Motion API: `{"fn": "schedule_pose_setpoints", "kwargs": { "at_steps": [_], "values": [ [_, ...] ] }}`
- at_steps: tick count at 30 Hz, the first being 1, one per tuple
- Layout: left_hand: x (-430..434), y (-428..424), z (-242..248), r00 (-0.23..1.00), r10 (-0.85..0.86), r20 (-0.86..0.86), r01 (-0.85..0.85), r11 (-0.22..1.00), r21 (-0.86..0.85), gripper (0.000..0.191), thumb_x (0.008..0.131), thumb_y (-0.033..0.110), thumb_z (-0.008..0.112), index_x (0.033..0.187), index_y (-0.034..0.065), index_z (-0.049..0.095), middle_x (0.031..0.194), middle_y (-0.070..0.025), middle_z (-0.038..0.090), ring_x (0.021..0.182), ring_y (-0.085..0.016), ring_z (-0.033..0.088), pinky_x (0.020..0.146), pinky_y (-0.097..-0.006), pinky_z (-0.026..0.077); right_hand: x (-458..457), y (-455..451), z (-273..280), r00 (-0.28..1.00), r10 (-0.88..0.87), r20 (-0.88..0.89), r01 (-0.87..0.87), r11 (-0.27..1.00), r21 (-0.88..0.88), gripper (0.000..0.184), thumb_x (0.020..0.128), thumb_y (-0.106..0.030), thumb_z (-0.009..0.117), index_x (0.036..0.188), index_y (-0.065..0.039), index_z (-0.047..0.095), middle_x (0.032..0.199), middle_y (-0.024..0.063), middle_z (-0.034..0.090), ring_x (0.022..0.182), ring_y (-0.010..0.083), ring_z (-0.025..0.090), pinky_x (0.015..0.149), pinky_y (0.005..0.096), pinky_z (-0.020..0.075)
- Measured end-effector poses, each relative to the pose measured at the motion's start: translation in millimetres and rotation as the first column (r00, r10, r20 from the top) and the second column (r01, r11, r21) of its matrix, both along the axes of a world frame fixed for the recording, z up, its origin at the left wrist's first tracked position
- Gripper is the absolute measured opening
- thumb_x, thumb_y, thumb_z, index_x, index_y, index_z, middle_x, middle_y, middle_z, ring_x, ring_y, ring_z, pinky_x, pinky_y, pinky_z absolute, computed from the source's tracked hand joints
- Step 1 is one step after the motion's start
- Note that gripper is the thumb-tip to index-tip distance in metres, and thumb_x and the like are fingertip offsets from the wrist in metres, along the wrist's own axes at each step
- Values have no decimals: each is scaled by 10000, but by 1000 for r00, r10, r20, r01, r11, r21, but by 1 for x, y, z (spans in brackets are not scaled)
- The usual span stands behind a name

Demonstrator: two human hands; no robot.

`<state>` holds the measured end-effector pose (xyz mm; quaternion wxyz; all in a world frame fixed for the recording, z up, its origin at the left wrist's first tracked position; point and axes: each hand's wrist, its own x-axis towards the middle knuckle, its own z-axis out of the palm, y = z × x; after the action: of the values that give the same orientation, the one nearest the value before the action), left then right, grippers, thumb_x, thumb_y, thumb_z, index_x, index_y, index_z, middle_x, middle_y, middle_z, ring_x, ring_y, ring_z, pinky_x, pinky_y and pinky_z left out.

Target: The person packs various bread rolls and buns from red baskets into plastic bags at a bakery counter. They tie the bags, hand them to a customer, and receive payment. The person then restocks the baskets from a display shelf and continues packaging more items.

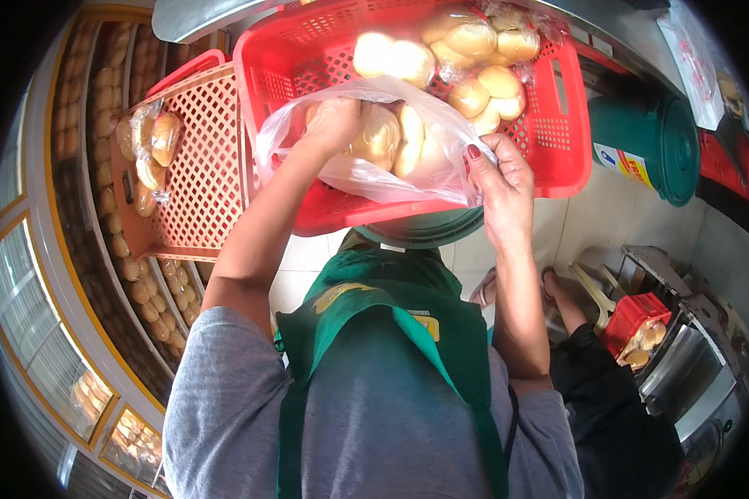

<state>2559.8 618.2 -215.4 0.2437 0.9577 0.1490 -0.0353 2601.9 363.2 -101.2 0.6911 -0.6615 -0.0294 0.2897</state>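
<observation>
Over a red plastic basket a thin clear plastic bag is held with its mouth wide apart. My right hand pinches the bag's rim between thumb and fingers. Inside the bag's mouth is my left hand, its fingers partly hidden, beside a wrapped bread roll; whether it grips the roll does not show. A paler roll lies next to that one in the bag. Several bread rolls in clear wrappers lie in the basket beyond the bag.
Left of the basket, an orange plastic crate holds wrapped bread. Shelves of rolls line the left side. A green lidded bin stands at the right. Another person's leg and a small red basket of bread are at lower right.
</observation>
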Motion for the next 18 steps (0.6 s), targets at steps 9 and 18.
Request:
{"fn": "schedule_pose_setpoints", "kwargs": {
  "at_steps": [9,18],
  "values": [
    [-9,-11,31,960,279,-11,-279,960,-28,291,843,227,546,755,-27,657,726,-268,630,724,-438,638,669,-480,513,1,8,-1,998,-64,11,64,998,11,79,929,-104,593,946,-27,599,736,-51,519,632,8,416,539,190,335],
    [10,-10,37,973,232,-2,-217,905,-365,424,749,345,736,997,9,666,969,-193,686,933,-321,671,841,-402,522,4,9,7,993,-86,78,86,996,13,82,926,-100,600,951,-22,601,751,-43,526,636,17,420,546,194,348]
  ]
}}
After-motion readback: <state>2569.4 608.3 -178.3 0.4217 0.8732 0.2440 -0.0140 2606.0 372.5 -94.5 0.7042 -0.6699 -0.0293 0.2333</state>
